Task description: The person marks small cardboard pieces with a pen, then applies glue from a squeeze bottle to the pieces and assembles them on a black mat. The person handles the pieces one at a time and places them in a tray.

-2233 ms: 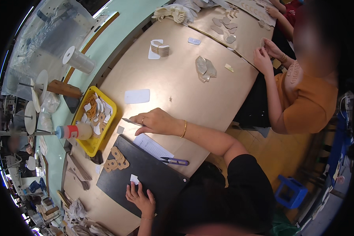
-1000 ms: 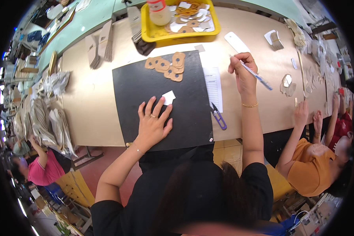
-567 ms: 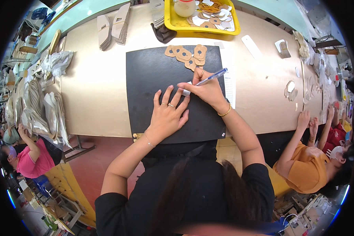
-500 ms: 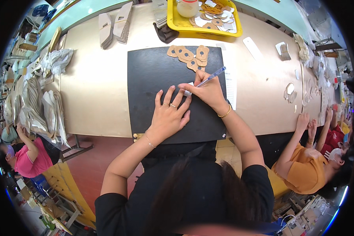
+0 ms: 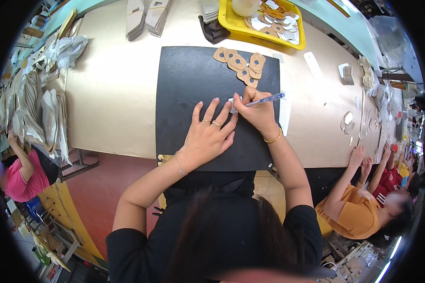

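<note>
My right hand (image 5: 259, 112) is closed around a pen (image 5: 270, 98) with a clear and blue barrel, its back end leaning to the right. Under the fingertips lies a small white piece (image 5: 233, 108), mostly covered by both hands. My left hand (image 5: 208, 134) rests flat on the black board (image 5: 182, 94), fingers spread, index fingertip against the white piece. Just beyond my right hand, several tan rounded pieces with dark keyhole-shaped marks (image 5: 238, 62) overlap in a loose pile on the board. The pen's tip is hidden by my fingers.
A yellow tray (image 5: 269, 38) with tan and white pieces stands at the back. Stacks of grey-beige cut pieces (image 5: 136, 19) lie at the far left. A printed sheet (image 5: 285, 113) sticks out right of the board. A co-worker in orange (image 5: 349, 210) sits at the right.
The pen now leans flatter toward the right, and my right hand has turned slightly with it. My left hand stays spread beside the white piece. The whole view has shifted a little.
</note>
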### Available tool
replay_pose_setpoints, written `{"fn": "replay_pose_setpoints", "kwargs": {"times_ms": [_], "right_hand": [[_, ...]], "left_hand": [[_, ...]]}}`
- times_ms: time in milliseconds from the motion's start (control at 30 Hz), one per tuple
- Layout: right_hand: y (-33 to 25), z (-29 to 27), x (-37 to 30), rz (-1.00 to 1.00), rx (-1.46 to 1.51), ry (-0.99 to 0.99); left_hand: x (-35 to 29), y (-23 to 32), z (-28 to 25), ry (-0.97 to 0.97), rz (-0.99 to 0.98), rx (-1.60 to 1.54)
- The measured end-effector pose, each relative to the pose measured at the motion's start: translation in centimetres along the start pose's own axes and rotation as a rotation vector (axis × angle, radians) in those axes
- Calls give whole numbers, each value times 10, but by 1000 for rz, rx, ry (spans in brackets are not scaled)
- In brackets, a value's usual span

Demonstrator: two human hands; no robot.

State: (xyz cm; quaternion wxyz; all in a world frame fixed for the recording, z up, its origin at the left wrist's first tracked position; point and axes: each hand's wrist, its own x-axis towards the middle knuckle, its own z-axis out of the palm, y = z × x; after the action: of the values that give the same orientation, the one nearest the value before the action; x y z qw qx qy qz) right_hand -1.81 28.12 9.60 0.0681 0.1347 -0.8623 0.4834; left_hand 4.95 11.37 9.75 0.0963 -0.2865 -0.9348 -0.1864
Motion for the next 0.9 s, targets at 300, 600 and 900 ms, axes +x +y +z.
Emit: {"fn": "replay_pose_setpoints", "kwargs": {"times_ms": [300, 600, 900], "right_hand": [[1, 1, 1, -11, 3, 10], [1, 1, 2, -20, -15, 7], [1, 0, 4, 6, -4, 71]], "left_hand": [[-1, 0, 2, -2, -3, -3], [-1, -1, 2, -6, -6, -11], [0, -1, 1, -15, -6, -20]]}}
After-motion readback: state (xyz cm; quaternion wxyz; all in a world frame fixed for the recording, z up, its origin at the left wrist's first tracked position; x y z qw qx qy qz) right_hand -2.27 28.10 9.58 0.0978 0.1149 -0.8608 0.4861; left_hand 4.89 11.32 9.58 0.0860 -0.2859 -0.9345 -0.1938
